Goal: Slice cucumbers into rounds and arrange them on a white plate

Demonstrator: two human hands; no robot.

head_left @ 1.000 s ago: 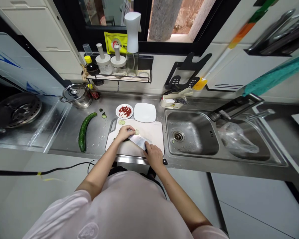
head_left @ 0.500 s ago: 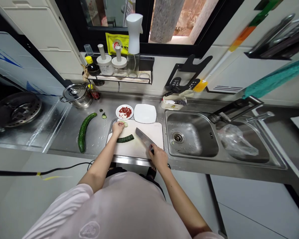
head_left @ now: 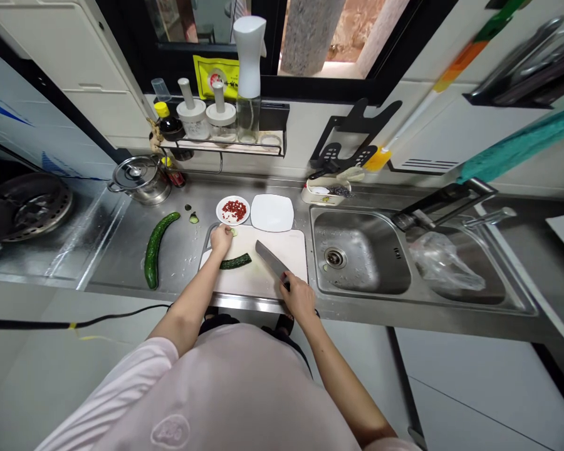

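Before you, a cutting board [head_left: 244,282] on the steel counter [head_left: 117,250]; a cucumber [head_left: 153,250] left of it, a round plate [head_left: 219,212] and a square plate [head_left: 271,213] behind it, the sink [head_left: 352,219] right, a lidded pot [head_left: 141,180] upper left of frame.

The left hand [head_left: 221,240] rests at the far edge of a white cutting board [head_left: 272,279], its fingers [head_left: 225,230] beside a small cucumber slice [head_left: 234,232]. The right hand [head_left: 301,298] grips a cleaver [head_left: 271,261] near the board's front edge. A long cucumber piece [head_left: 235,261] lies between the hands. A larger cucumber [head_left: 153,250] lies left of the board on the steel surface [head_left: 117,263], and beyond the board sit a round plate of chopped red bits [head_left: 232,210] and a square white plate [head_left: 271,212]
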